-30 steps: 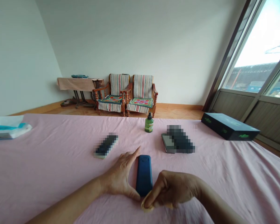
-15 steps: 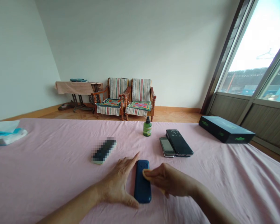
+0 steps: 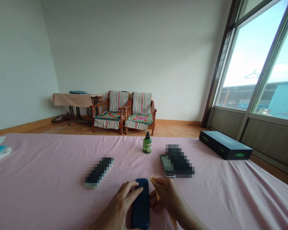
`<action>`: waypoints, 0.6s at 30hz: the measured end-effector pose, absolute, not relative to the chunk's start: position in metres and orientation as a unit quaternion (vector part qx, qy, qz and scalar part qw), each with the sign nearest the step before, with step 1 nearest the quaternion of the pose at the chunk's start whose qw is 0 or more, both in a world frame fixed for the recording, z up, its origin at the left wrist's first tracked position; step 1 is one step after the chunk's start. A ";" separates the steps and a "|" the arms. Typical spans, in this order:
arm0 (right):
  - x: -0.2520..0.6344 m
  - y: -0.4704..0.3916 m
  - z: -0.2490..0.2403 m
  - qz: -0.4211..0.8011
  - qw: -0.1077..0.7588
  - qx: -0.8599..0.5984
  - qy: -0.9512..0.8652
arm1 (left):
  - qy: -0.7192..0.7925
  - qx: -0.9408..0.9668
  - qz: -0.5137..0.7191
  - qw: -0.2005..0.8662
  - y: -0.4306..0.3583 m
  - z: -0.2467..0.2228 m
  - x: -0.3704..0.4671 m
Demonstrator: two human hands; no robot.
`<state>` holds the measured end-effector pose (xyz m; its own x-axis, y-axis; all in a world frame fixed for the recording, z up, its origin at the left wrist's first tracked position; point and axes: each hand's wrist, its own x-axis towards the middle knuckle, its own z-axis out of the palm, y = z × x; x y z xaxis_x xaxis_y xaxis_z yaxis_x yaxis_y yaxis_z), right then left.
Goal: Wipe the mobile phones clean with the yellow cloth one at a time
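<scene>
A dark blue mobile phone [image 3: 141, 207] lies on the pink sheet in front of me, its lower end near the picture's bottom edge. My left hand [image 3: 121, 203] grips it from the left, with fingertips over its upper left part; the thumb is hard to make out. Just right of the phone, my right hand [image 3: 166, 195] pinches a folded yellow cloth [image 3: 157, 195]. One end of the cloth shows past the fingertips, and another part hangs below the hand. The cloth is beside the phone, not on its face.
A green bottle with a black top [image 3: 147, 143] stands beyond the phone. A pixelated dark device [image 3: 99, 172] lies left, and a grey phone [image 3: 166, 166] beside a pixelated dark one [image 3: 180, 161] right. Farther right is a black box [image 3: 225, 145]; a white-blue packet [image 3: 0, 153] is far left.
My right hand with the cloth has come off the phone's face to its right side. The left hand's fingers have closed in over the phone. The view has tilted up.
</scene>
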<state>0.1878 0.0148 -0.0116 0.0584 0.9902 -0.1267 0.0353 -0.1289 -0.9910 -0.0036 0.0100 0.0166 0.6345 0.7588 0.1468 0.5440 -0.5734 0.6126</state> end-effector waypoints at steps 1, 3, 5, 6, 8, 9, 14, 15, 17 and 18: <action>0.186 0.014 -0.012 0.505 0.480 -0.552 -0.458 | 0.381 0.862 0.205 0.265 0.010 0.017 -0.002; 0.183 0.013 -0.012 0.508 0.491 -0.553 -0.442 | 0.387 0.860 0.205 0.260 0.010 0.018 -0.002; 0.182 0.012 -0.010 0.513 0.495 -0.556 -0.428 | 0.392 0.859 0.208 0.255 0.009 0.019 -0.002; 0.182 0.012 -0.009 0.515 0.499 -0.554 -0.423 | 0.392 0.859 0.214 0.251 0.009 0.019 -0.002; 0.181 0.010 -0.006 0.525 0.509 -0.533 -0.425 | 0.391 0.854 0.243 0.244 0.009 0.019 -0.002; 0.180 0.009 -0.004 0.532 0.515 -0.517 -0.429 | 0.386 0.851 0.260 0.242 0.009 0.018 -0.002; 0.168 0.002 -0.004 0.520 0.538 -0.445 -0.492 | 0.341 0.828 0.343 0.281 0.014 0.011 -0.003; 0.167 0.001 -0.006 0.516 0.535 -0.432 -0.511 | 0.336 0.815 0.356 0.311 0.016 0.009 -0.004; 0.165 0.001 -0.011 0.518 0.518 -0.410 -0.544 | 0.342 0.777 0.372 0.375 0.019 0.006 -0.005; 0.166 0.001 -0.014 0.517 0.511 -0.405 -0.554 | 0.352 0.758 0.378 0.398 0.022 0.004 -0.006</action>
<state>0.1655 0.0012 -0.0140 -0.1498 0.9776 0.1479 -0.0803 0.1371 -0.9873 -0.0062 0.0218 0.0042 0.4663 0.8349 0.2922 0.2326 -0.4345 0.8701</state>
